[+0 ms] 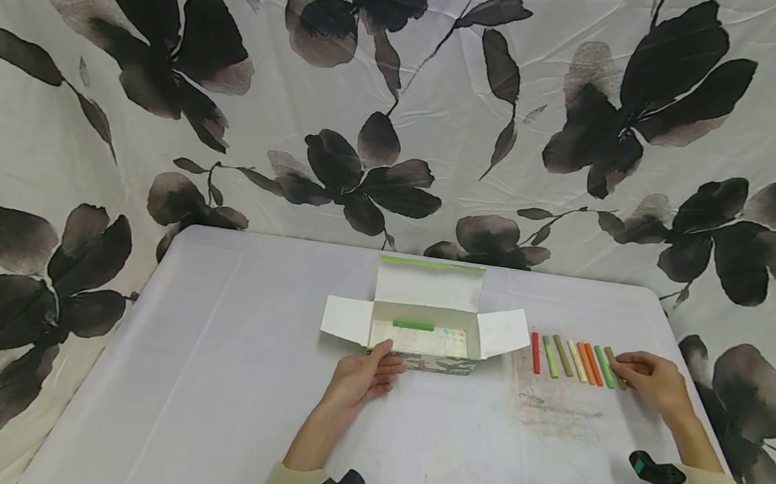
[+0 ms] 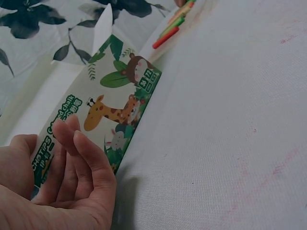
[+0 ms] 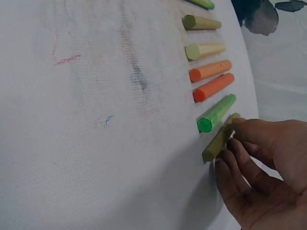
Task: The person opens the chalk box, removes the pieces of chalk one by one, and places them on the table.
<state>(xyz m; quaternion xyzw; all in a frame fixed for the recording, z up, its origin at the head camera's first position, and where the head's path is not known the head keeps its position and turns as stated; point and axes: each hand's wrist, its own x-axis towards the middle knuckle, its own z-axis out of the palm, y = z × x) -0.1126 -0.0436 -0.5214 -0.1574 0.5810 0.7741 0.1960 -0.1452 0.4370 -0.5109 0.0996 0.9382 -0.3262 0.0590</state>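
An open chalk box (image 1: 442, 365) with giraffe artwork stands mid-table, its flaps spread. A green chalk stick (image 1: 413, 325) lies across pale contents inside. My left hand (image 1: 359, 379) holds the box's near wall at its left end, thumb over the rim and loosely bent fingers outside. On the right, my right hand (image 1: 651, 382) pinches the far end of an olive chalk stick (image 3: 218, 143) between thumb and fingers. That stick is at the right end of a row, beside a bright green chalk stick (image 3: 216, 115). Orange sticks (image 3: 211, 88) and a cream one (image 3: 205, 51) follow.
At the row's left end lies a red chalk stick (image 1: 535, 353), close to the box's right flap (image 1: 502, 332). Coloured smudges (image 1: 557, 414) mark the white tabletop (image 1: 206, 380) below the row. A flower-patterned cloth (image 1: 443, 107) hangs behind.
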